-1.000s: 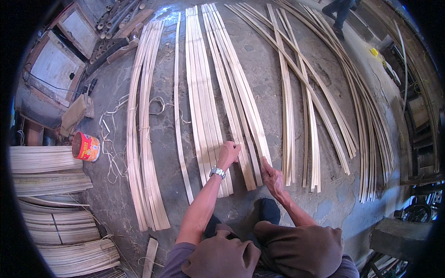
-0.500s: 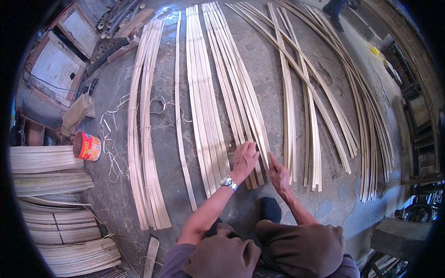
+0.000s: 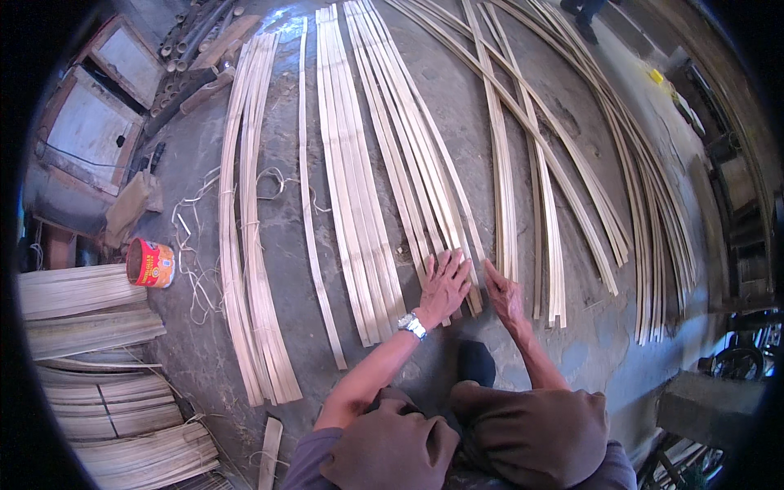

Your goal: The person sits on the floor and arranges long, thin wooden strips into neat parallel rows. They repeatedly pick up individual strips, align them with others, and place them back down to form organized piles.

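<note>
Long pale bamboo strips lie side by side on the floor in front of me. My left hand (image 3: 445,286) is open, fingers spread flat over the near ends of a loose bunch of strips (image 3: 406,184). Just right of it, my right hand (image 3: 505,296) is closed, its fingertips at the near end of a single bamboo strip (image 3: 459,193), which stands slightly apart from the bunch. The palm side of this hand is hidden. Left of the bunch, a row of wider strips (image 3: 357,212) lies close together, with a lone narrow strip (image 3: 309,196) beside it.
A tied bundle (image 3: 232,245) lies further left, near a red tub (image 3: 151,263) and stacked strips (image 3: 106,400). Crossing strips (image 3: 539,155) and a long pile (image 3: 645,196) lie to the right. Another person's leg (image 3: 585,20) shows at the far right.
My left hand has shifted right and its fingers have spread over the strips. My right hand has moved slightly right and away from me, and the outer strip now stands further from the bunch.
</note>
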Demonstrator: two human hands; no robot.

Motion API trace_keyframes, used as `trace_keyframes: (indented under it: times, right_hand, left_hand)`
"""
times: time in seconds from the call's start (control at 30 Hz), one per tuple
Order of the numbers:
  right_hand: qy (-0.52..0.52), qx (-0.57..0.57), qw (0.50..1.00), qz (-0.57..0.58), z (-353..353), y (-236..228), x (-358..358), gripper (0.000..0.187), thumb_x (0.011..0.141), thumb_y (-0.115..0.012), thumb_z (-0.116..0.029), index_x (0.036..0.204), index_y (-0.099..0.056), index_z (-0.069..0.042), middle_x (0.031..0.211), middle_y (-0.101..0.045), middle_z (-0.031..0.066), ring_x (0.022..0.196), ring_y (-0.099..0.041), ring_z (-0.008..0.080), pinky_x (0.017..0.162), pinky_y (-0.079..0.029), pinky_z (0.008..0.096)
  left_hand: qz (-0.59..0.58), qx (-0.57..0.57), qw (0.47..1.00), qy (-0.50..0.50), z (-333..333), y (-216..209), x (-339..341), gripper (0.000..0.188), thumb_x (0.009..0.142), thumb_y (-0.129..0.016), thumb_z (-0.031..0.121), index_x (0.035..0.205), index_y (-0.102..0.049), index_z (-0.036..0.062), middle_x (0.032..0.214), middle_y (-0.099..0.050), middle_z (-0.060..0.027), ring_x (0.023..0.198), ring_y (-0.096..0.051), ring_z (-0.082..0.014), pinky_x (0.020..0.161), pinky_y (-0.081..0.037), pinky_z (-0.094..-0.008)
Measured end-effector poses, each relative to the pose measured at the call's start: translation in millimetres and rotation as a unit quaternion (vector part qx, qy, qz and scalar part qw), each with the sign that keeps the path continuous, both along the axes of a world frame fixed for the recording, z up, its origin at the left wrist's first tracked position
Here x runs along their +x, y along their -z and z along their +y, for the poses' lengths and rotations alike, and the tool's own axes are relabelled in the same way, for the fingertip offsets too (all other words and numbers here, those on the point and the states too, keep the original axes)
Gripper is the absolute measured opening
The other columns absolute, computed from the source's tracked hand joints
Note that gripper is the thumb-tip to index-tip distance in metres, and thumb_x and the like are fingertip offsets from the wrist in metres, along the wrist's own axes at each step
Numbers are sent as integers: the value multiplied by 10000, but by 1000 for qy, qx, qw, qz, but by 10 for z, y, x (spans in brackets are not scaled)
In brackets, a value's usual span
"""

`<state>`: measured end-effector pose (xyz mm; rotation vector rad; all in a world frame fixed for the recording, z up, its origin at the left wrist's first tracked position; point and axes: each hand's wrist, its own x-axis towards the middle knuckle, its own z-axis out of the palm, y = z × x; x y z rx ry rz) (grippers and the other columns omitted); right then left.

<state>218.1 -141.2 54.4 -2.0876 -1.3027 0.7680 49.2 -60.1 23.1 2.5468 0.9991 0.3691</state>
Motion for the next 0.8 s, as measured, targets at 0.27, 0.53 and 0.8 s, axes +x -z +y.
trace_keyframes:
  times: [0.27, 0.53, 0.8]
  right_hand:
    - [-64, -27, 991, -110, 53, 167, -28, 421, 962, -537, -334, 1373, -543, -246, 801, -640, 262, 744, -656, 434, 644, -505, 510]
    - [-70, -30, 984, -160, 29, 219, 2, 393, 980, -530, -368, 1364, -550, -285, 768, -651, 222, 680, -656, 410, 604, -504, 513]
    - [-99, -58, 971, -208, 52, 87, -26, 403, 985, -497, -390, 1364, -516, -253, 742, -664, 187, 672, -673, 378, 559, -508, 500]
  left_hand:
    - [-27, 10, 1000, -9, 15, -9, 7, 524, 920, -580, 338, 1390, -510, 116, 1542, -311, -182, 1419, -314, -332, 1165, -195, -561]
    - [-13, -7, 1000, -7, 31, -9, 54, 553, 913, -600, 349, 1402, -476, 123, 1548, -291, -195, 1440, -280, -341, 1175, -165, -561]
    - [-10, -32, 998, -61, 5, 36, 14, 740, 925, -558, 445, 1493, -326, 30, 1575, -267, -171, 1459, -236, -343, 1193, -115, -537]
